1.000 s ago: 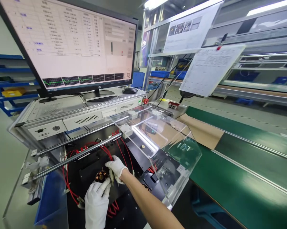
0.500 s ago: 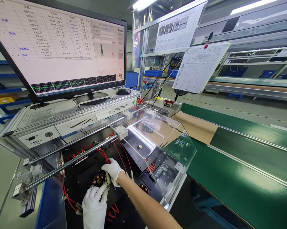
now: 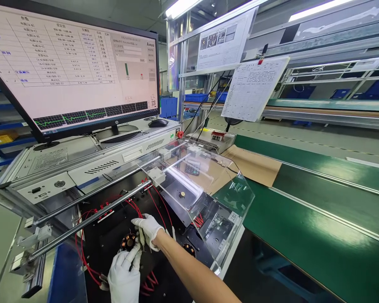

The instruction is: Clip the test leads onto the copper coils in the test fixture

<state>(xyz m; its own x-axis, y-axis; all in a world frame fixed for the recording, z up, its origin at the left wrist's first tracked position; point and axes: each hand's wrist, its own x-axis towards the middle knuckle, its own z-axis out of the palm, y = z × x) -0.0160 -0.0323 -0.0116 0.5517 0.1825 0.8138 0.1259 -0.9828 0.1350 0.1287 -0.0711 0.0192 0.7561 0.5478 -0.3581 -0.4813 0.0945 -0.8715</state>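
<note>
Both my hands wear white gloves and meet over a small round copper-wound motor stator seated on the black base plate of a test fixture. My left hand reaches up from below, fingers curled at the stator's right edge. My right hand comes in from the right with fingers pinched together on a small clip or lead beside the stator; what it pinches is too small to name. Red wires loop around the plate. A second stator sits to the right, by my forearm.
A clear acrylic cover is slid aside to the right on two steel rails. A monitor with test readings stands on the tester case. A green conveyor belt runs along the right, with hanging paper sheets above it.
The view has shifted left and down across the frames. My hands stay at the stator, the left hand's fingers sliding slightly along its edge.
</note>
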